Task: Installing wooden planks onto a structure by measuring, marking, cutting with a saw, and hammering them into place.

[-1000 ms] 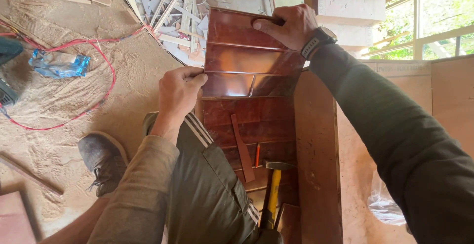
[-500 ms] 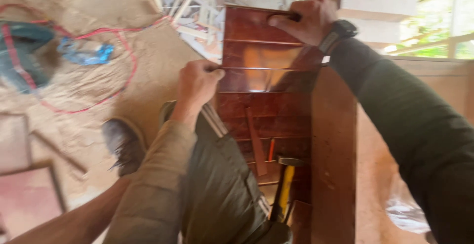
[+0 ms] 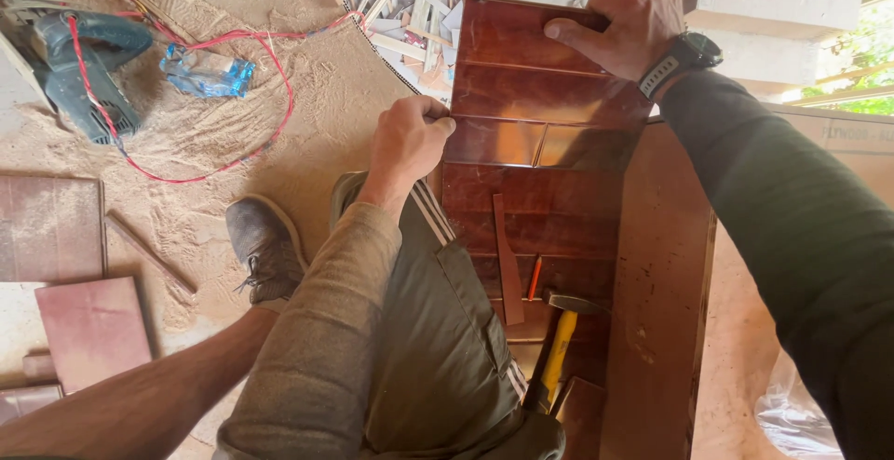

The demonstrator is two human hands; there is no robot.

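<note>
Wooden panel (image 3: 540, 97) as landmark: power saw (image 3: 79, 64) and plastic bottle (image 3: 205, 71) far left; hammer (image 3: 559, 353) and probably a pencil (image 3: 534, 278) on its near end.

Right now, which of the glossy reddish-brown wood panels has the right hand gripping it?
The topmost panel, at the far end of the stack; the right hand grips its upper edge. The left hand is lower down.

Left hand (image 3: 408, 139) grips the reddish panel's (image 3: 540, 97) left edge; right hand (image 3: 622, 27) clasps its far edge.
</note>
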